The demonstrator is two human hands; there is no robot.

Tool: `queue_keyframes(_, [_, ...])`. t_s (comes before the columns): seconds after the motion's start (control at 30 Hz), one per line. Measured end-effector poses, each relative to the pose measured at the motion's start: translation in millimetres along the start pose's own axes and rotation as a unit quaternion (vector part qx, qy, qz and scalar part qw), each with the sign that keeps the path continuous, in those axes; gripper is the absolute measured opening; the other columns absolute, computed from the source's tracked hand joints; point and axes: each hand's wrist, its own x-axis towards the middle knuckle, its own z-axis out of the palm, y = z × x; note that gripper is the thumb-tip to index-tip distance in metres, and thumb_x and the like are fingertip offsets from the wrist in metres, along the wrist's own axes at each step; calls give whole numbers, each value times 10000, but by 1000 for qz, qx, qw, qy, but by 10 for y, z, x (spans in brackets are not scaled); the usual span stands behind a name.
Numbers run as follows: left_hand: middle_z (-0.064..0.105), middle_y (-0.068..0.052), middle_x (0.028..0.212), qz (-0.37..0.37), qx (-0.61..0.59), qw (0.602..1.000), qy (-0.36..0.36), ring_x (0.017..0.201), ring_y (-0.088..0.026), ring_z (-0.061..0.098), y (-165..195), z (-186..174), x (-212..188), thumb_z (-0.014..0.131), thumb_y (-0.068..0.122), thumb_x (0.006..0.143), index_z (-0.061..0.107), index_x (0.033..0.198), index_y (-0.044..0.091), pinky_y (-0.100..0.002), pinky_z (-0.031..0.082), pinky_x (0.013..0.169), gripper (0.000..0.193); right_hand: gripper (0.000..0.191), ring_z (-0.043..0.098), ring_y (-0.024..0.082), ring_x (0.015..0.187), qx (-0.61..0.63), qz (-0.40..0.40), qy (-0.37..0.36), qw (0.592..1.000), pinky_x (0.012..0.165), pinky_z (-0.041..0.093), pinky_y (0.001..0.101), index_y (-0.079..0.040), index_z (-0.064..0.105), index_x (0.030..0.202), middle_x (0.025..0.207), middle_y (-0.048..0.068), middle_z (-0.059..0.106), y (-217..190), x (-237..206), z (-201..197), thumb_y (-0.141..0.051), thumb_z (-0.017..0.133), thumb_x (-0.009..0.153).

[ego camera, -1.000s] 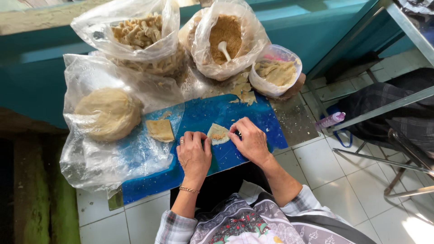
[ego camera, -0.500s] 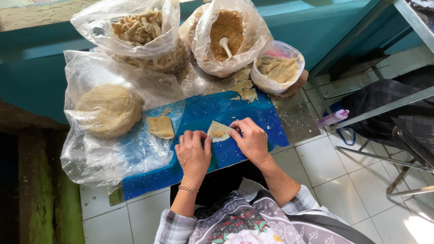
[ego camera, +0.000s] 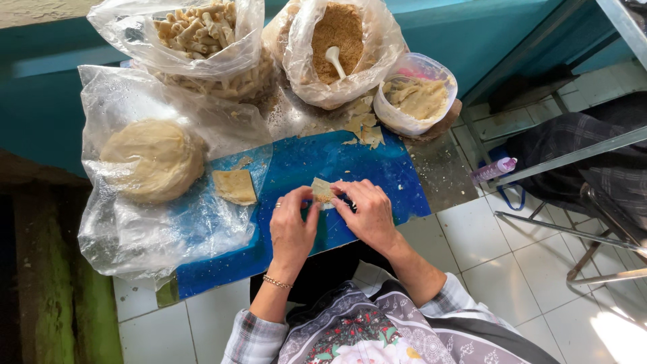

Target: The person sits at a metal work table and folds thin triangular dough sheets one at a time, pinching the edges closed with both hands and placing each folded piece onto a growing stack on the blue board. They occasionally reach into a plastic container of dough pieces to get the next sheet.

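Both my hands meet over a blue board [ego camera: 377, 168]. My left hand [ego camera: 293, 226] and my right hand [ego camera: 364, 209] pinch a small folded piece of pale dough [ego camera: 322, 189] between their fingertips, just above the board. My left hand wears a ring and a thin bracelet. A flat square of dough [ego camera: 234, 186] lies to the left on clear plastic, beside a big round dough ball [ego camera: 151, 159].
At the back stand a plastic bag of rolled pastries [ego camera: 202, 34], a bag of brown crumbs with a white spoon [ego camera: 335, 57], and a small bag of pale filling [ego camera: 418, 98]. Dough scraps [ego camera: 364, 128] lie nearby. A metal chair frame [ego camera: 579, 222] and a small bottle [ego camera: 494, 170] are at the right.
My hands have lifted the dough piece slightly off the board and folded it more tightly between the fingertips. The view has shifted a little.
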Motion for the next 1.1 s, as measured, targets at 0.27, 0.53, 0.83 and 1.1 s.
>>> queue_keyframes(0.27, [716,-52,1033,111,81,990,-33,938,-273,654,-9,-39,-79,739,112,870,676,1048,94,-398,484,770,190,321,635,189,891,-103,-116,-25,988,760,441,366,-131,721,1131,1079,-28,748,-54,-90,-97,-219,781,828])
queue_keyframes(0.53, [642,-98,944,164,111,979,-42,893,-298,619,-109,36,69,667,25,889,607,942,52,-408,494,785,85,248,613,179,897,-175,-228,-41,957,728,440,349,-90,755,1095,982,-8,669,81,97,54,-136,745,852])
queue_keyframes(0.83, [655,-83,851,55,31,995,-73,841,-308,617,-22,-70,-41,727,100,863,682,890,103,-428,510,717,53,126,620,260,874,85,-23,-244,966,740,501,400,-111,680,806,861,43,620,321,233,31,-191,776,796])
queue_keyframes(1.1, [689,-60,869,-49,19,990,-127,862,-283,671,22,-40,34,747,128,860,665,915,80,-419,527,726,110,211,662,210,931,-68,-162,-95,980,798,450,377,-146,751,1037,1016,-6,712,99,-75,-45,-137,768,828])
